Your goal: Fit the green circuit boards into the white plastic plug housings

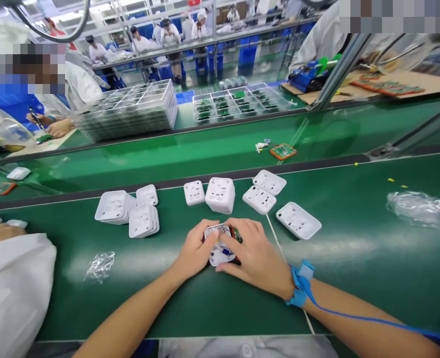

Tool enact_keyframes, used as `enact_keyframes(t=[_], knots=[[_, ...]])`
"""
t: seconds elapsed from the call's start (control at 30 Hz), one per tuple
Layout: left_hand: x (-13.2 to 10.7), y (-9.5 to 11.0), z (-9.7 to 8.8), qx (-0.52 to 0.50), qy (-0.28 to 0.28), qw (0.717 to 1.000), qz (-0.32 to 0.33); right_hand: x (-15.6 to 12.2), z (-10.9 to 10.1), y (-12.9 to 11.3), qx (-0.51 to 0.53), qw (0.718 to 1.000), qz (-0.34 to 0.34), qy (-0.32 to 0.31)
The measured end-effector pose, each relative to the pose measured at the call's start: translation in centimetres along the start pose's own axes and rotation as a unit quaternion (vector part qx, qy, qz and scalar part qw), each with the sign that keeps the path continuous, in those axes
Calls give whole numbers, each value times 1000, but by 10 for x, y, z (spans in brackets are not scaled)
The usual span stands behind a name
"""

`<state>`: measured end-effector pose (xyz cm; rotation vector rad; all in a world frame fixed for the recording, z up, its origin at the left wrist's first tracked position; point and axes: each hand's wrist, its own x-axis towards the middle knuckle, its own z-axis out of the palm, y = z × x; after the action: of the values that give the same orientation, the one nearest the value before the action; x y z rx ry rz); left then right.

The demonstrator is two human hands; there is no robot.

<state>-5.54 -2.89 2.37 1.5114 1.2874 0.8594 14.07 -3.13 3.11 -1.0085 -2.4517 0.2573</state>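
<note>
Close in front of me, a white plastic housing (220,256) lies open side up, with small parts and a bit of blue inside. My left hand (197,248) is closed on its left side, thumb over the rim. My right hand (255,253) curls over the right side, fingertips reaching into it and thumb at the near edge. Part of a green circuit board (237,235) shows under the right fingers; its remainder is hidden. A blue wrist strap (300,283) with a cord circles my right wrist. Just beyond stands a stack of white covers (220,195).
More white covers lie left (143,221) and right (298,220). Clear plastic bags rest at left (100,267) and far right (419,208). Across the divider are an orange-edged circuit board (283,151) and stacked trays (130,109). A co-worker's sleeve (14,288) is at left.
</note>
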Motion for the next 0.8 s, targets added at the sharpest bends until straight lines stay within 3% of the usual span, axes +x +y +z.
enact_keyframes(t=[0.1,0.3,0.57,0.8], knots=[[1,-6,-6,3,-44,999,12,-1,5,1,71,997,17,10],[-1,-13,-15,92,-138,977,137,0,11,1,96,994,37,45],[0,-13,-10,96,-148,975,135,-1,20,-1,152,977,63,139],[-4,-12,0,98,-132,980,113,2,26,-3,163,975,74,133]])
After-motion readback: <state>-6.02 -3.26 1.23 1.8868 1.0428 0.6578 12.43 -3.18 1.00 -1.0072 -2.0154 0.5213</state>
